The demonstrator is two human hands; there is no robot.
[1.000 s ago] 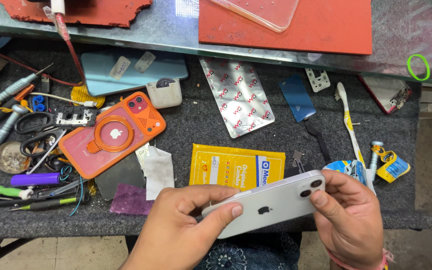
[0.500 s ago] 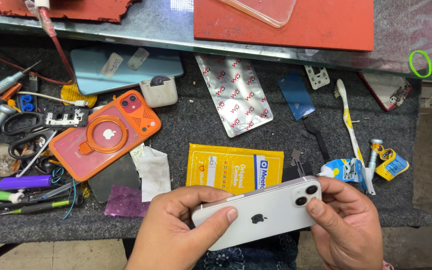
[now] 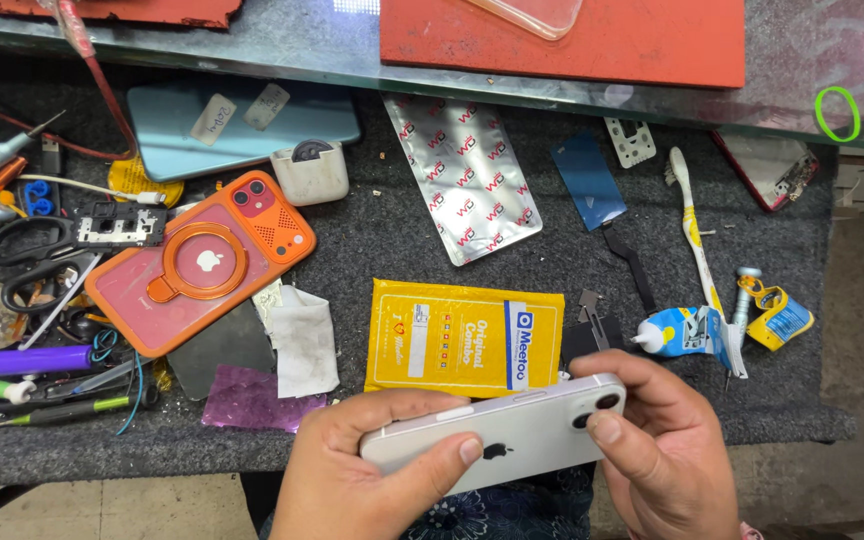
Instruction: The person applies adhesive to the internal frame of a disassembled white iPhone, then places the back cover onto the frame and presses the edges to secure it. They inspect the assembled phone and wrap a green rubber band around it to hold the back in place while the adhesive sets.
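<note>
The white phone [image 3: 497, 440] is held back-up between the clenched fingers of the left hand [image 3: 367, 475] and the right hand [image 3: 657, 450], just below the yellow packet [image 3: 462, 337] lying beyond the fingertips on the dark tabletop [image 3: 372, 230].

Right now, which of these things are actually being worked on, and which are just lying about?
In hand:
white phone, back up, held by left hand and right hand.

Lying about:
orange-cased phone
yellow packet
silver pouch
toothbrush
glue tube
scissors
</note>
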